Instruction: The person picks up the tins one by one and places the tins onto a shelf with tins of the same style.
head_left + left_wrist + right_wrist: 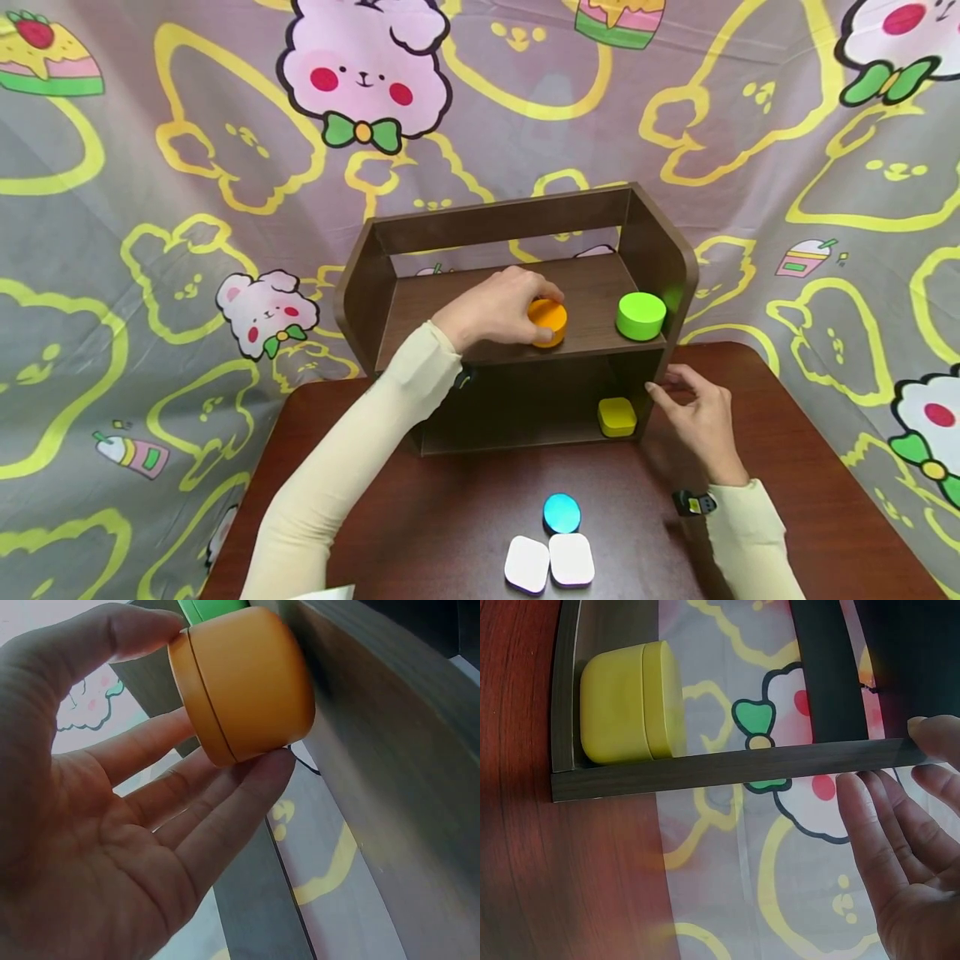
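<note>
Nearest on the tabletop [420, 517] lie two white square tins [549, 563], touching side by side, with a small blue round tin [562, 512] just behind them. Beyond, the right hand [701, 421] rests against the right wall of the brown shelf [660, 250], fingers [870, 817] straight and relaxed, holding nothing; just inside that wall, on the lower board, sits a yellow square tin [617, 416]. On the upper board the left hand [495, 308] pinches an orange round tin [548, 321] between thumb and fingers [247, 780], curled around its rim as the tin stands on the board. A green round tin [641, 315] stands apart to its right. The orange tin looks like light, rigid, smooth plastic with a seam between lid and base, so probably a little slippery; a hold across the side wall, spanning that seam, seems soundest.
</note>
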Available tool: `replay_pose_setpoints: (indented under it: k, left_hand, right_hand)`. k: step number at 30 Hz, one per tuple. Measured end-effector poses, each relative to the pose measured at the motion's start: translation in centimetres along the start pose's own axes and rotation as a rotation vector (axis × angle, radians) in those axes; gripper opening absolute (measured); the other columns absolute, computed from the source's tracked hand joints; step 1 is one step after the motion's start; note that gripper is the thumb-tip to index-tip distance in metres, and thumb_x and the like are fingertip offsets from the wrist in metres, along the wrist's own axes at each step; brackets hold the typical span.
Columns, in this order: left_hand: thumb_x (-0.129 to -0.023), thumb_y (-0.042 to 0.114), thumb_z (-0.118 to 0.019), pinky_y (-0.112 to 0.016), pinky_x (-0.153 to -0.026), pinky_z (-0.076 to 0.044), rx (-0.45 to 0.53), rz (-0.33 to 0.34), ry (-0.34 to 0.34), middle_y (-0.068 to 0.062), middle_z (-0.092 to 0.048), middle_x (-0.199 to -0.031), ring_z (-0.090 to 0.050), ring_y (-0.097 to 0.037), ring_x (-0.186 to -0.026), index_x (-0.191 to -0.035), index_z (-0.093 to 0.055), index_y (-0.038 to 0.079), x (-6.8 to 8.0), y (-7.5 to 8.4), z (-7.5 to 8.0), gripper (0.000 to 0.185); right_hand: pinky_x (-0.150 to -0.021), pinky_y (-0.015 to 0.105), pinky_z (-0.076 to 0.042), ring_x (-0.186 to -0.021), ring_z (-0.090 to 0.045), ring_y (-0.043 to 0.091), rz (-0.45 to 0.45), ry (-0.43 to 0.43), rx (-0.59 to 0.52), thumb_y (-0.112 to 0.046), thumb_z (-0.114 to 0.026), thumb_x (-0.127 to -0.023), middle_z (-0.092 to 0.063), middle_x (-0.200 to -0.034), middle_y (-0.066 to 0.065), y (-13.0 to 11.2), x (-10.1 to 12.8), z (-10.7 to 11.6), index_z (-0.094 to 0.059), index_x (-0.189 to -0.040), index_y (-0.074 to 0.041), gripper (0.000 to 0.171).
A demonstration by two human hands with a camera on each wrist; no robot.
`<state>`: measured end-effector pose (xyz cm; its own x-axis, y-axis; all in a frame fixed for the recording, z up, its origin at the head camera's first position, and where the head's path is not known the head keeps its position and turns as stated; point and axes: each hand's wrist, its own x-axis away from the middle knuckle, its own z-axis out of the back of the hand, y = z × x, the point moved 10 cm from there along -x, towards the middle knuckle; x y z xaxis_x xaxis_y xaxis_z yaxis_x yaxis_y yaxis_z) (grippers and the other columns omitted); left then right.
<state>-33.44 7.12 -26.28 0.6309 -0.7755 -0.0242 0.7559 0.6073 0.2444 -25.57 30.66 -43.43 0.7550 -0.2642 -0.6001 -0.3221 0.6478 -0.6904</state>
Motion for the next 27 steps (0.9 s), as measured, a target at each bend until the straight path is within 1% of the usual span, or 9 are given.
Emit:
replay_pose_setpoints:
  k: [4, 7, 13, 19, 21, 24, 27]
  left_hand:
    - [-0.090, 0.030, -0.074, -0.032, -0.094, -0.049, -0.004, 0.011, -0.027, -0.001, -0.073, -0.127, -0.059, -0.019, -0.106, -0.136, -0.069, 0.012, -0.2, -0.1, -0.5, 0.050]
    - [-0.090, 0.030, -0.073, -0.032, -0.094, -0.049, -0.001, 0.018, -0.033, -0.001, -0.072, -0.128, -0.059, -0.019, -0.107, -0.137, -0.068, 0.013, -0.2, -0.3, -0.8, 0.050]
    - [-0.091, 0.027, -0.069, -0.034, -0.094, -0.048, 0.006, 0.010, -0.021, -0.002, -0.071, -0.128, -0.059, -0.020, -0.108, -0.138, -0.067, 0.013, -0.1, -0.3, -0.9, 0.049]
    - [-0.093, 0.026, -0.068, -0.035, -0.099, -0.049, 0.021, 0.003, -0.013, -0.003, -0.070, -0.131, -0.059, -0.020, -0.110, -0.140, -0.066, 0.013, 0.0, -0.6, -0.9, 0.049]
    - [-0.094, 0.026, -0.069, -0.035, -0.102, -0.050, 0.036, 0.001, -0.007, -0.003, -0.069, -0.134, -0.061, -0.019, -0.112, -0.142, -0.065, 0.013, 0.2, -0.7, -0.7, 0.050]
    - [-0.095, 0.025, -0.070, -0.035, -0.107, -0.051, 0.061, -0.007, 0.017, -0.004, -0.069, -0.139, -0.065, -0.019, -0.119, -0.143, -0.063, 0.012, 0.3, -0.7, -0.3, 0.051]
    - [-0.096, 0.026, -0.071, -0.036, -0.110, -0.051, 0.071, -0.018, 0.046, -0.005, -0.067, -0.143, -0.066, -0.019, -0.126, -0.144, -0.062, 0.011, 0.6, -0.6, 0.3, 0.052]
  right_hand:
    - [-0.071, 0.010, -0.043, -0.080, -0.056, -0.023, -0.001, 0.004, -0.004, -0.002, -0.085, -0.080, -0.079, -0.085, 0.016, 0.1, 0.0, 0.1, -0.077, -0.097, -0.005, 0.019]
    - [-0.072, 0.008, -0.041, -0.080, -0.056, -0.024, 0.002, 0.009, -0.007, -0.002, -0.085, -0.080, -0.079, -0.085, 0.017, 0.1, 0.0, 0.1, -0.077, -0.097, -0.005, 0.019]
    - [-0.074, 0.006, -0.041, -0.080, -0.056, -0.024, 0.005, 0.013, -0.007, -0.003, -0.086, -0.080, -0.079, -0.085, 0.016, 0.2, 0.0, 0.1, -0.077, -0.097, -0.005, 0.019]
    - [-0.075, 0.006, -0.042, -0.080, -0.057, -0.022, 0.004, 0.011, -0.008, -0.003, -0.086, -0.080, -0.079, -0.085, 0.015, 0.2, 0.0, 0.0, -0.078, -0.097, -0.006, 0.019]
    - [-0.074, 0.006, -0.043, -0.079, -0.057, -0.022, 0.008, 0.009, -0.014, -0.003, -0.086, -0.080, -0.079, -0.085, 0.015, 0.1, 0.0, -0.1, -0.078, -0.097, -0.006, 0.019]
    - [-0.074, 0.006, -0.042, -0.079, -0.056, -0.023, 0.011, 0.007, -0.012, -0.004, -0.086, -0.080, -0.079, -0.085, 0.015, 0.1, -0.1, -0.1, -0.078, -0.097, -0.006, 0.019]
    - [-0.074, 0.006, -0.042, -0.079, -0.056, -0.024, 0.013, 0.012, -0.007, -0.003, -0.086, -0.080, -0.079, -0.084, 0.015, 0.0, 0.0, 0.1, -0.078, -0.096, -0.006, 0.018]
